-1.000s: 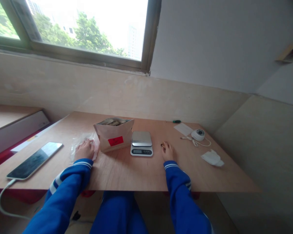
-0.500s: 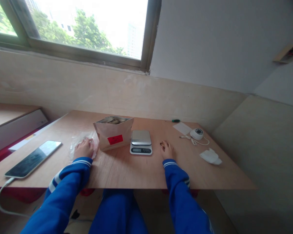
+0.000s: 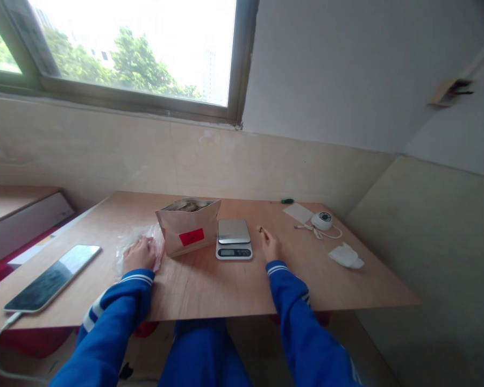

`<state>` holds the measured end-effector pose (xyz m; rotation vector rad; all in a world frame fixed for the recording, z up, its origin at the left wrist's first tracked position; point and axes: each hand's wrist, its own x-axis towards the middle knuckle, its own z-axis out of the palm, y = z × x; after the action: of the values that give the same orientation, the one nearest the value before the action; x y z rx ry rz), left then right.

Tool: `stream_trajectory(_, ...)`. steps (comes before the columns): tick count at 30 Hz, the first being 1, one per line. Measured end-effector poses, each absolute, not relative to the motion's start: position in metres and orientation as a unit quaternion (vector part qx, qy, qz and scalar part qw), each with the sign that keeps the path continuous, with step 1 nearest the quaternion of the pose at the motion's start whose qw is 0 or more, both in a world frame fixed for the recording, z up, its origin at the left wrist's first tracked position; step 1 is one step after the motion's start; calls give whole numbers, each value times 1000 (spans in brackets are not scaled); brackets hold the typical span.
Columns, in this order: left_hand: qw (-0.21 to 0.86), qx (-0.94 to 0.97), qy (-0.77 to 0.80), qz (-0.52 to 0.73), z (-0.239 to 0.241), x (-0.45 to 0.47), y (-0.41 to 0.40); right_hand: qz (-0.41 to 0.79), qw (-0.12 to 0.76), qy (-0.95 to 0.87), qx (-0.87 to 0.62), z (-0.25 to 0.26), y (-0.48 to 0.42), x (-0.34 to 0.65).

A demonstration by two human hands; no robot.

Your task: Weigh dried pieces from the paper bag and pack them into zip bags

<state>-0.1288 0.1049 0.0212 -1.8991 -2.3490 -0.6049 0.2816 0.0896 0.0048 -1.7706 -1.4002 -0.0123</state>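
Note:
My left hand (image 3: 140, 254) rests on a crumpled clear plastic bag (image 3: 122, 243), its fingers curled into the film. Beside it stands an upright kraft paper bag (image 3: 171, 228) with a red label; its top gapes and dried brownish pieces (image 3: 190, 205) show inside. To the right of that bag sits a small digital scale (image 3: 234, 252) with a bare steel plate. Just right of the scale, my right hand (image 3: 270, 245) pinches a small brownish piece (image 3: 260, 229) between its fingertips, low over the table. The piece is too small to name its kind.
A phone (image 3: 54, 278) with a white cable lies at the table's left. On the right are a white dome camera (image 3: 321, 220) with its cord, a white card (image 3: 298, 213), a crumpled white tissue (image 3: 346, 256) and a green-handled screwdriver (image 3: 287, 201) near the wall.
My right hand has shifted slightly toward the scale, and its fingers have straightened forward, bringing the small piece into clearer view. My left hand stays on the plastic bag. The camera view has shifted a little.

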Motion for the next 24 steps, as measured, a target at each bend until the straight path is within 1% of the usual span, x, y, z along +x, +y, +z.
stream_trajectory(2,34,-615,-763,-195,20,-129,105,-4,446,-598,-665,17,101,256)
stream_trajectory(3,36,-615,-763,-195,19,-130,106,-3,439,-623,-647,22,105,242)
stream_trajectory(7,37,-618,-759,-199,16,-131,107,11,325,-712,-622,33,113,201)
stream_trajectory(9,37,-619,-759,-201,15,-131,107,1,292,-726,-623,31,109,197)
stream_trajectory(11,33,-617,-760,-201,17,-131,106,-26,305,-719,-624,26,103,207)
stream_trajectory(15,20,-610,-768,-197,21,-128,105,-68,369,-639,-671,5,92,267)
stream_trajectory(18,21,-611,-767,-195,21,-127,104,-61,356,-578,-732,-16,84,318)
stream_trajectory(20,24,-614,-764,-196,20,-128,105,-57,352,-566,-743,-28,80,339)
stream_trajectory(24,32,-616,-762,-197,17,-129,106,-62,351,-567,-743,-38,78,346)
